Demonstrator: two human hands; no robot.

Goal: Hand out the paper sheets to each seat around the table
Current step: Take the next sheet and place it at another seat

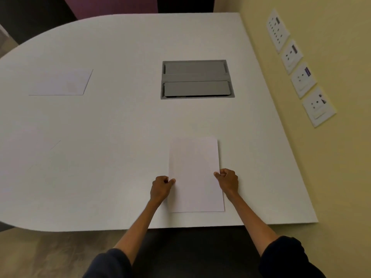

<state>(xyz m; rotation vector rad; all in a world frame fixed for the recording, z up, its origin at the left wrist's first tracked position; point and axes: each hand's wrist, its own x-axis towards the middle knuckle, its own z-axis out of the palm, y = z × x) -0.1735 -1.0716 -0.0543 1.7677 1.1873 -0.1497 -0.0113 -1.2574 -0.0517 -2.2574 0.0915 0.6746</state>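
Bench (120,127): white top. The near edge is straight, the left end is rounded, and the right edge runs along the yellow wall (331,177). I cannot tell whether the bench touches the wall.

The near edge lies just below the sheet (193,157), which does not overhang it.

Open room: bare bench lies ahead of the sheet up to the grey hatch (196,79), which is set flush into the top. A wide bare stretch lies to the left. To the right, a narrower strip of bench separates the sheet from the wall edge. Four socket plates (303,79) sit on the wall, well apart from the hands. Pale floor (50,253) shows below the near edge.

Left grip (160,187): fingers curled, thumb on top, pinching the sheet's left long edge.
Right grip (227,180): the same hold on the right long edge, slightly further forward. Dark sleeves (285,255) are pushed up both forearms.

Sheet: plain white and unmarked, with its long side pointing away from the person. It has no visible folds and its corners are square. A thin shadow runs along its near edge. I cannot tell whether it lies fully flat on the bench or is held just above it.

A second sheet (60,82) lies flat at the far left, turned crosswise. A third sheet (22,149) lies at the near left, so faint against the bench that only one edge shows. Both are well apart from the held sheet.
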